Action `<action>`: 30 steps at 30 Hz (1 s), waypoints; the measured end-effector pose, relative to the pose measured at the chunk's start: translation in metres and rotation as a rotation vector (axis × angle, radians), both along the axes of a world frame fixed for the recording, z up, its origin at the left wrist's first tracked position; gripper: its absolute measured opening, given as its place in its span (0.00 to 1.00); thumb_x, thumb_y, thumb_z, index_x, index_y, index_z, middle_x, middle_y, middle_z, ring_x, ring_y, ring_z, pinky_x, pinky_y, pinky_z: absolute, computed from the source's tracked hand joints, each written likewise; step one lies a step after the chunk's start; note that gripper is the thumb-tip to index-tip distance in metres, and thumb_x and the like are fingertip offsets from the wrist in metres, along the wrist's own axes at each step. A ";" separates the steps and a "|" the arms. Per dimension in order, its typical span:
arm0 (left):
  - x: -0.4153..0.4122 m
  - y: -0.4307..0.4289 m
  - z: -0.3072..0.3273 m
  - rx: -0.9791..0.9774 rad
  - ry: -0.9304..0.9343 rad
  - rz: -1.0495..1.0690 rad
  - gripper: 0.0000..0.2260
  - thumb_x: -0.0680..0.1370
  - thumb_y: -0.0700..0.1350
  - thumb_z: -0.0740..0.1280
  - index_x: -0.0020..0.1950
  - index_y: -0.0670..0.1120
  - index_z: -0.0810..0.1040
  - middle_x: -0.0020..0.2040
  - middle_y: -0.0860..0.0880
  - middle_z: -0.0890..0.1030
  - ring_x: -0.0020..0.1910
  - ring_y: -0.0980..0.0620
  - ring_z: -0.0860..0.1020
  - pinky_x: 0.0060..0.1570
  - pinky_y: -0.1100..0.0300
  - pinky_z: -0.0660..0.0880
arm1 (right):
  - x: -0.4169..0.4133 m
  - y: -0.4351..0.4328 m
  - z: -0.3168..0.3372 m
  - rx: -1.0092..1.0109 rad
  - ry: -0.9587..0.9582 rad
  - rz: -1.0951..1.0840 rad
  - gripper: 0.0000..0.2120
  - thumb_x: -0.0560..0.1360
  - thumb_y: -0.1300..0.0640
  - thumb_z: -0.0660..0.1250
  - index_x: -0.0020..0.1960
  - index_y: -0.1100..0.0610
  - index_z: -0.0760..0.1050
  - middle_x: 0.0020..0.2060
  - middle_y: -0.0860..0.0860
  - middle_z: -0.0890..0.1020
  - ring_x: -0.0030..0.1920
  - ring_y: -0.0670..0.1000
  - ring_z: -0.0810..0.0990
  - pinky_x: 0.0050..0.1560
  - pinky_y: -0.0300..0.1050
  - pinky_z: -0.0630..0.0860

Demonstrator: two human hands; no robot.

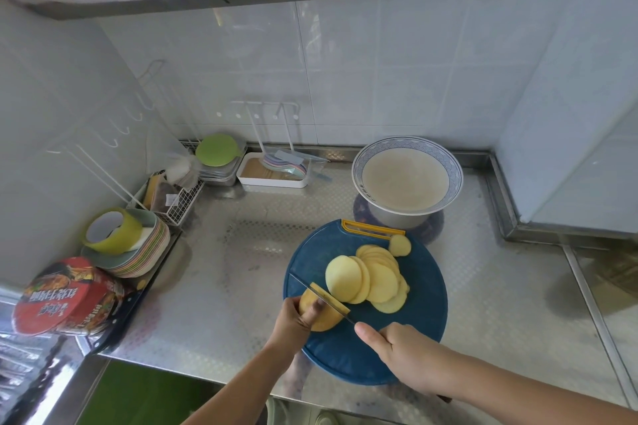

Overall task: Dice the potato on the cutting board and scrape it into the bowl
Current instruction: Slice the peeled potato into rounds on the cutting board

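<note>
A round blue cutting board [424, 307] lies on the steel counter. On it sits the uncut end of a yellow potato [326, 316], which my left hand [295, 321] grips with curled fingers. My right hand [397, 347] grips the handle of a knife [324, 297], and the thin blade rests across the top of the potato piece. Several round potato slices [371, 276] lie fanned out on the board beyond the blade, with one small end slice [399, 245] apart near the board's yellow handle. The blue-patterned bowl [359, 162] stands behind the board, holding cloudy liquid.
A stack of plates with a green cup [127, 245] and a red instant-noodle tub [65, 297] sit at the left. A white wire basket [179, 200], metal trays with a green lid [217, 150] and a white tray [272, 176] line the back wall. The counter edge runs below the board.
</note>
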State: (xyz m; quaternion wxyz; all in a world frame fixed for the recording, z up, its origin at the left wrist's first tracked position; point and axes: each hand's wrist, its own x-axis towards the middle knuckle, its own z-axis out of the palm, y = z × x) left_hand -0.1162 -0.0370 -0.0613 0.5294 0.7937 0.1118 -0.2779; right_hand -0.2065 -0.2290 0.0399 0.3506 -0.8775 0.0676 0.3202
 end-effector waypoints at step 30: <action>0.003 0.002 0.002 -0.019 -0.024 -0.019 0.57 0.45 0.82 0.65 0.59 0.41 0.72 0.53 0.43 0.78 0.54 0.46 0.77 0.56 0.49 0.77 | 0.019 0.003 0.022 -0.045 0.176 0.050 0.30 0.79 0.31 0.44 0.34 0.55 0.59 0.24 0.51 0.67 0.15 0.43 0.64 0.25 0.39 0.68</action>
